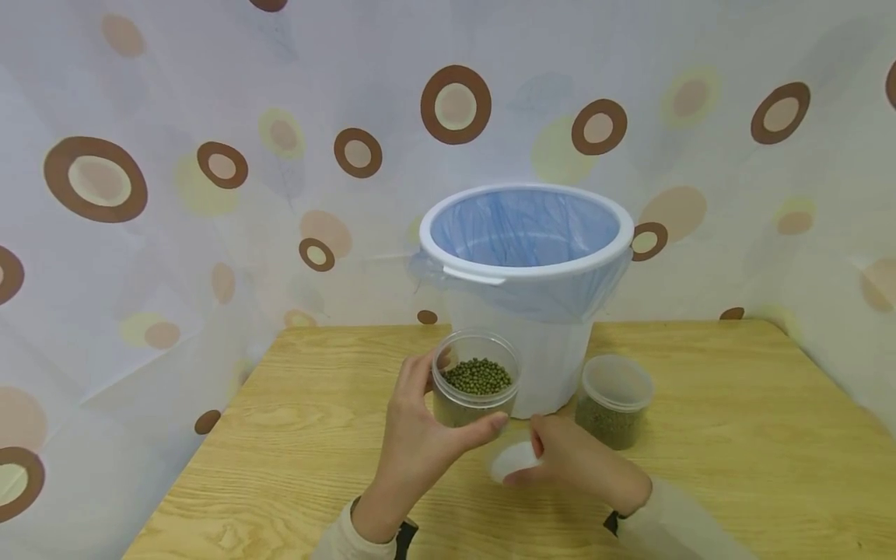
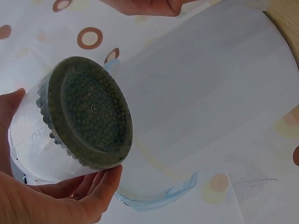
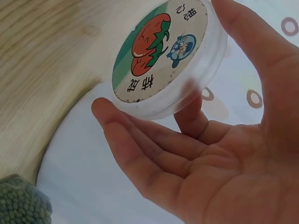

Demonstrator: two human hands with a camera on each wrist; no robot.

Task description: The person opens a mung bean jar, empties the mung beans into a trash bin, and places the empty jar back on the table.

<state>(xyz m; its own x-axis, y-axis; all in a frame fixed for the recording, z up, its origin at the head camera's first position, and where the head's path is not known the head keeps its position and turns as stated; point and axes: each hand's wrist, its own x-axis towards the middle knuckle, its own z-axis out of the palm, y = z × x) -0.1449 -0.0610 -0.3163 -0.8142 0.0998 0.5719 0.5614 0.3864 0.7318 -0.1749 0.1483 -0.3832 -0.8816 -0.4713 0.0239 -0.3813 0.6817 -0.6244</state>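
Observation:
A clear plastic jar [image 1: 470, 408], partly filled with green mung beans [image 1: 478, 376], stands uncovered in the grip of my left hand [image 1: 414, 432]. The thumb curls round its near side and the fingers round its far left. From the left wrist view, the beans show through the jar's base [image 2: 93, 109], off the table. Just to the right and lower, my right hand [image 1: 577, 460] pinches a round white lid [image 1: 512, 462] by its edge. The right wrist view shows a label with two red persimmons and printed characters on the lid's top [image 3: 163, 51].
Behind the hands stands a white bin [image 1: 518, 334] with a blue bag liner [image 1: 521, 225] folded over its rim. Another uncovered jar [image 1: 616, 404], with dark contents, is on the wooden table [image 1: 294, 443] right of the bin. A patterned cloth [image 1: 392, 70] hangs around the table.

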